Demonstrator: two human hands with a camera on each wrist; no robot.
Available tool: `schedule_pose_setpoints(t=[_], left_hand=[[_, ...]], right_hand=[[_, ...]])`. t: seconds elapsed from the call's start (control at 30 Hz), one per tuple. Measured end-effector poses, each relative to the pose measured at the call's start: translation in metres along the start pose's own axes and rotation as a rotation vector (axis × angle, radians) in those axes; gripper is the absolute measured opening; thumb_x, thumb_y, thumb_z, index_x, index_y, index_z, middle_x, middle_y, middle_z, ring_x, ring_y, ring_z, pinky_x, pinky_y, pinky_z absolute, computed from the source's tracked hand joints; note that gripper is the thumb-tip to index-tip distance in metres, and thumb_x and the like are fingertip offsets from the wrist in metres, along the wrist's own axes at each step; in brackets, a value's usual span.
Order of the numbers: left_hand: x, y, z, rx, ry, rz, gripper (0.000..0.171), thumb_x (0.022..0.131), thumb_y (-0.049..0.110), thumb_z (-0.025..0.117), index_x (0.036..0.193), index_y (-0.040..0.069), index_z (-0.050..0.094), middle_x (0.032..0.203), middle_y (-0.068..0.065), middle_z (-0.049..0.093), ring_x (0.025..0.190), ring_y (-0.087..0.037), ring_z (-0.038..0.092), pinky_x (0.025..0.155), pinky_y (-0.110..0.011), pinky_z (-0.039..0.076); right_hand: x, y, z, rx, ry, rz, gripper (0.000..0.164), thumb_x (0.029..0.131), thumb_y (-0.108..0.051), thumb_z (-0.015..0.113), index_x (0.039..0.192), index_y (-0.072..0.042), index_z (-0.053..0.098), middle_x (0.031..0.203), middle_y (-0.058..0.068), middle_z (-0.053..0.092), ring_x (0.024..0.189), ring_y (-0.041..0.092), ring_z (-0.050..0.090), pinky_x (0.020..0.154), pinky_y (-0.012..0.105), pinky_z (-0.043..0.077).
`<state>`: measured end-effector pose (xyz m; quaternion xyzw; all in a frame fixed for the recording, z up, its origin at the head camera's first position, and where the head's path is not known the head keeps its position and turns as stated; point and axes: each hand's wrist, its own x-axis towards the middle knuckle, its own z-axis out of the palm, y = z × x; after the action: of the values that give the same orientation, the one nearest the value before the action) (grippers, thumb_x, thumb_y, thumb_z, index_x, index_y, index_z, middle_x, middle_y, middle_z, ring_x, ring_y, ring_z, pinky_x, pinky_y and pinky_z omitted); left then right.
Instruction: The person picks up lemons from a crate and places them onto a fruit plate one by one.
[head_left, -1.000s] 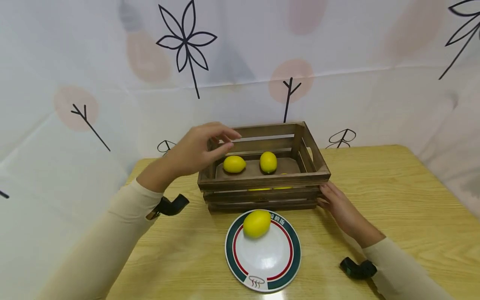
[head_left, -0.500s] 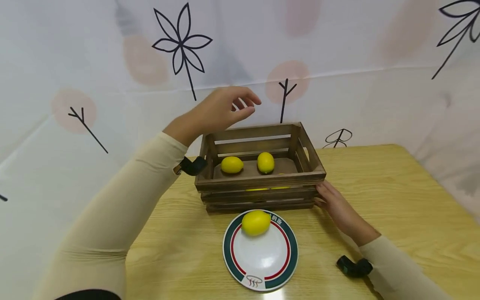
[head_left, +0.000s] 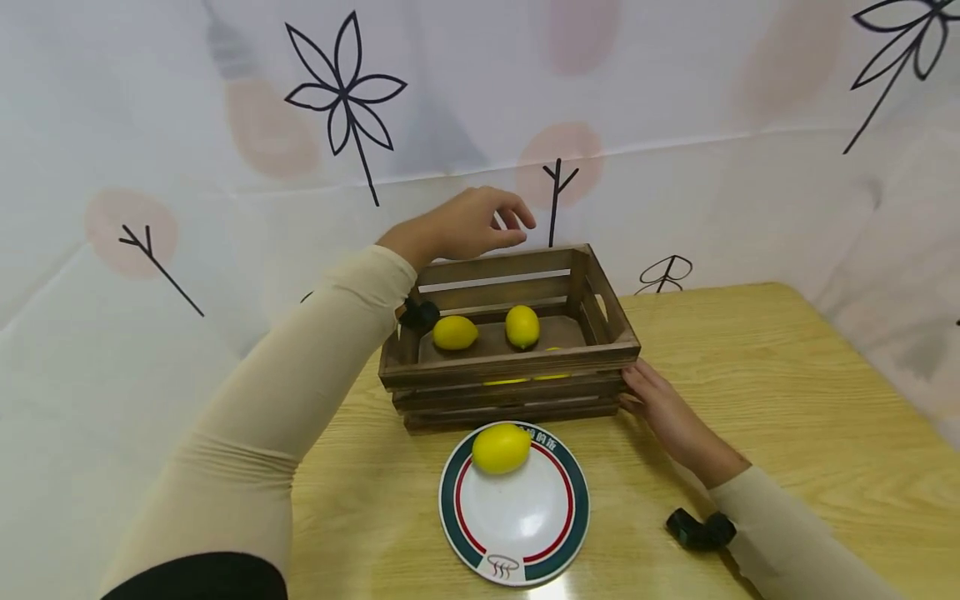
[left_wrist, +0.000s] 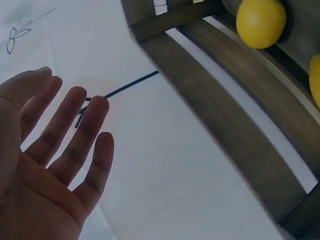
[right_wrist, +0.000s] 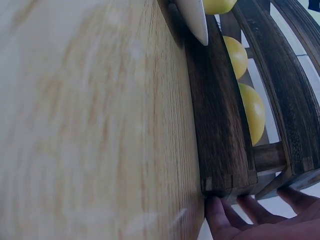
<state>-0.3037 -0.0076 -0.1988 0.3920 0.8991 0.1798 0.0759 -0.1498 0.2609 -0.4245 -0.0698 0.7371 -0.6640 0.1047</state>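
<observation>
A brown slatted wooden crate [head_left: 510, 367] stands on the table. Inside it lie a lemon [head_left: 455, 332] on the left and another lemon [head_left: 522, 326] near the middle; more yellow shows between the front slats. My left hand [head_left: 480, 223] hovers above the crate's back edge, fingers loosely bent and holding nothing; the left wrist view shows its bare palm [left_wrist: 50, 175]. At the crate's right front corner my right hand [head_left: 667, 417] rests its fingertips [right_wrist: 255, 210] against the end. One more lemon [head_left: 501, 448] sits on a round plate [head_left: 517, 517] before the crate.
The plate has a green rim and a red ring, close to the crate's front. Behind the wooden table [head_left: 750, 375] hangs a pale patterned cloth [head_left: 450, 100]. A dark wrist device [head_left: 701, 530] is on the right sleeve.
My left hand has risen from over the crate's left side and moved right and back, above the rear edge. The right hand stays at the corner. The head view has shifted slightly.
</observation>
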Motion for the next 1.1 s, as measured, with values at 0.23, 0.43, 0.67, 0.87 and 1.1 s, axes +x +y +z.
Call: schedule_pose_setpoints(t=[0.23,0.43,0.67,0.87,1.1], left_hand=[[0.000,-0.022,0.016,-0.045,-0.136,-0.079,0.033,0.102,0.028,0.056,0.132,0.015,0.062,0.129,-0.008,0.064,0.123,-0.025,0.057,0.105,-0.038,0.048],[0.005,-0.035,0.033,-0.076,-0.239,-0.113,0.037,0.102,0.026,0.056,0.137,0.013,0.059,0.132,-0.008,0.063,0.124,-0.023,0.057,0.106,-0.039,0.047],[0.003,-0.049,0.048,-0.054,-0.396,-0.151,0.041,0.104,0.025,0.047,0.142,0.012,0.054,0.145,-0.009,0.054,0.134,-0.026,0.049,0.114,-0.041,0.040],[0.001,-0.059,0.055,-0.103,-0.469,-0.209,0.041,0.106,0.019,0.044,0.146,0.011,0.050,0.150,-0.007,0.049,0.141,-0.026,0.044,0.117,-0.040,0.037],[0.000,-0.068,0.057,-0.077,-0.487,-0.258,0.044,0.105,0.014,0.042,0.148,0.013,0.048,0.153,-0.006,0.048,0.143,-0.025,0.043,0.118,-0.040,0.035]], right_hand=[[0.001,-0.001,0.004,0.000,-0.003,0.006,0.068,0.110,-0.041,0.023,0.159,-0.001,-0.002,0.165,0.027,0.004,0.150,0.048,0.010,0.119,0.064,0.017],[-0.001,0.000,0.005,-0.013,0.002,0.014,0.066,0.111,-0.040,0.023,0.160,-0.003,-0.001,0.165,0.026,0.007,0.149,0.047,0.013,0.118,0.063,0.019],[-0.002,-0.001,0.005,-0.030,0.000,0.014,0.066,0.111,-0.040,0.023,0.160,-0.004,-0.001,0.164,0.026,0.008,0.149,0.046,0.015,0.117,0.056,0.026],[-0.001,0.001,0.004,-0.032,0.000,0.005,0.067,0.110,-0.041,0.024,0.160,-0.005,0.000,0.164,0.026,0.010,0.148,0.043,0.018,0.102,0.019,0.039],[-0.002,0.000,0.002,-0.041,-0.002,0.010,0.066,0.111,-0.041,0.023,0.160,-0.005,-0.002,0.165,0.026,0.008,0.148,0.045,0.016,0.110,0.031,0.037]])
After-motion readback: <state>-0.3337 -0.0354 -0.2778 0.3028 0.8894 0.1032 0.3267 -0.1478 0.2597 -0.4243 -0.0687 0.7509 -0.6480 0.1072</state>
